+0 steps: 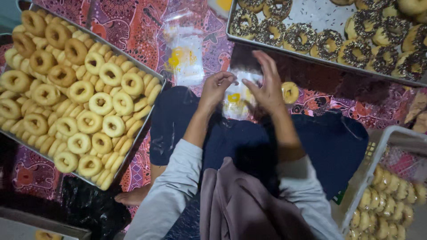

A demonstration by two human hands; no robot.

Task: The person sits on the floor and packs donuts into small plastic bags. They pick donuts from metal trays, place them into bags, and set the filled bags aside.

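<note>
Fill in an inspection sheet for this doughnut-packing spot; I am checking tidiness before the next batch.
Surface: patterned purple cloth on the floor.
Job's things: clear plastic bag with a yellow print held between both hands; plain doughnut beside it.
Clutter: loose plastic bags on the cloth.
Grippers: left hand and right hand pinch the bag's top.
Cables: nothing seen.
Surroundings: tray of plain doughnuts at left, tray of sprinkled doughnuts ahead, white basket of doughnuts at right.
</note>
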